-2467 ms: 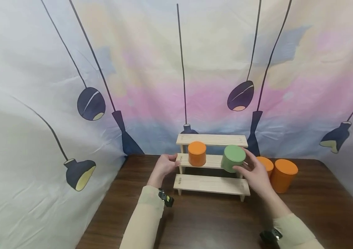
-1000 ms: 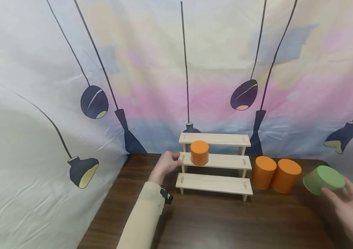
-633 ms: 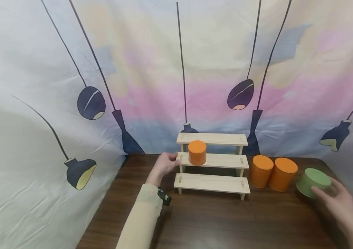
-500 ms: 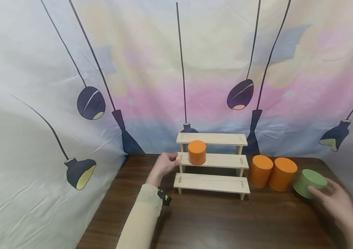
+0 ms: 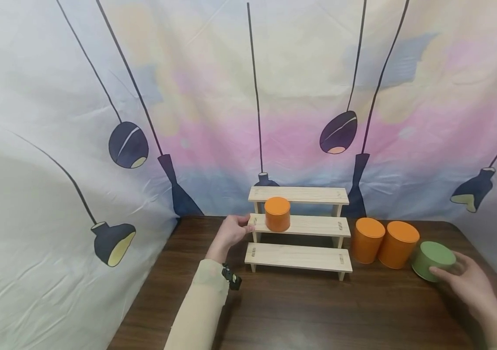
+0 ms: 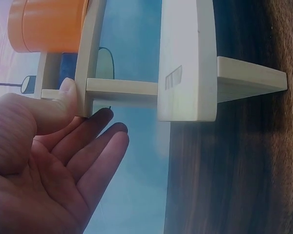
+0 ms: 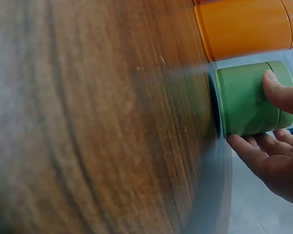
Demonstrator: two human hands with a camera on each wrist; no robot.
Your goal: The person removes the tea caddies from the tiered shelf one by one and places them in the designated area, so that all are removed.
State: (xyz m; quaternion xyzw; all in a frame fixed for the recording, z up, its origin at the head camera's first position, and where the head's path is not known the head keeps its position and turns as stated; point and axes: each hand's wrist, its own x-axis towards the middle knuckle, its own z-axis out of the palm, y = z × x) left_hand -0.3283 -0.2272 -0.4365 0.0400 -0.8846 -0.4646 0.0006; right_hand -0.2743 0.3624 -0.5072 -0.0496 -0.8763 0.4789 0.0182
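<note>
My right hand (image 5: 471,284) grips a short green lidded canister (image 5: 433,261) at the table's right side, thumb on its front and fingers round its far side. In the right wrist view the green canister's base is close over the tabletop. My left hand (image 5: 231,231) holds the left end of the middle step of a three-step wooden stand (image 5: 298,256). The left wrist view shows the thumb pressed on the step's edge and the other fingers (image 6: 102,163) extended under it. A short orange canister (image 5: 277,215) stands on the middle step, towards its left end.
Two taller orange canisters (image 5: 367,241) stand side by side on the dark wooden table (image 5: 301,311), between the stand and the green canister. A curtain (image 5: 213,97) printed with hanging lamps rises behind the table and along its sides.
My right hand has carried the green canister from the stand's middle step out to the right, then down beside the taller orange canisters. My left hand has stayed on the stand.
</note>
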